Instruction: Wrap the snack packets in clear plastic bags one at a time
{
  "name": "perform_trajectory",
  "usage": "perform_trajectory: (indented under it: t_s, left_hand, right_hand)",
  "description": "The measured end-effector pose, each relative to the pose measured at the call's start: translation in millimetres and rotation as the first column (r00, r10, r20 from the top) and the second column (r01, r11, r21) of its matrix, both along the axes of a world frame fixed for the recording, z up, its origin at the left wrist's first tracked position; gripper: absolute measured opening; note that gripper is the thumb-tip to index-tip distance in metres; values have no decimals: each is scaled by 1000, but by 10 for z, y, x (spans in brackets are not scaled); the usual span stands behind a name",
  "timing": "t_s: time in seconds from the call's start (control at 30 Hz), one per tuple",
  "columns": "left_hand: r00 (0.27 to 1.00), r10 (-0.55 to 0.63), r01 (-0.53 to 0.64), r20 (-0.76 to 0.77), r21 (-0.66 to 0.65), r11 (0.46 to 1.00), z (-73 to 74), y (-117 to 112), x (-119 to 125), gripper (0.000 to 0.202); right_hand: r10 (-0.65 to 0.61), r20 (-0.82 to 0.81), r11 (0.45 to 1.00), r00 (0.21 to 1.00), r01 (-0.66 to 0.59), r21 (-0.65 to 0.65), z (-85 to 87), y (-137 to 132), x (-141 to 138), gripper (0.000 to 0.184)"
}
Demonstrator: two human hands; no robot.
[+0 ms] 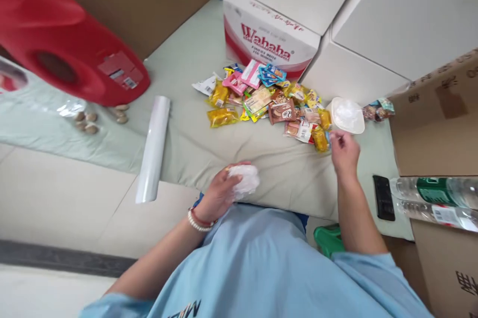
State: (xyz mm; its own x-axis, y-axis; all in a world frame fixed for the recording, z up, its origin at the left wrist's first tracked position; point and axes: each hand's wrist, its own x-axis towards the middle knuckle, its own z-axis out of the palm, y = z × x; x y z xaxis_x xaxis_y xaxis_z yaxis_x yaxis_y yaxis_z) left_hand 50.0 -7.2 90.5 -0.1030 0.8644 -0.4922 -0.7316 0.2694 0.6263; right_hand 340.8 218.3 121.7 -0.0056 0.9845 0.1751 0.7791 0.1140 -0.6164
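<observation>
White tub [359, 123], translucent contents [345, 110], left fingers [233, 181] clasping wad [247, 181], right fingers [338, 138] curled, hold unclear

Red jug [112, 66] at ten o'clock, Wahaha water carton [266, 44] at one, black phone [384, 198] at four, beside two plastic bottles [433, 190].

The left forearm [164, 250] slants toward two o'clock, the left grip [218, 191] curled, thumb [234, 179] on top; the right forearm [358, 216] angles toward eleven o'clock, the right grip [346, 152] bent, fingers [336, 137] bunched.
</observation>
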Motion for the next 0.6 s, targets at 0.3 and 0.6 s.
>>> perform_trajectory:
  t_s: [0.3, 0.6]
  left_hand:
    - [992, -124, 125, -10, 125, 984, -106, 278, 370, 39]
    - [980, -174, 165, 92, 96, 982, -184, 244, 340, 52]
  right_hand:
    - [210, -695, 829, 688, -501, -246, -471, -1391, -850, 27]
    - [241, -700, 789, 672, -556, -262, -487, -1295, -699, 22]
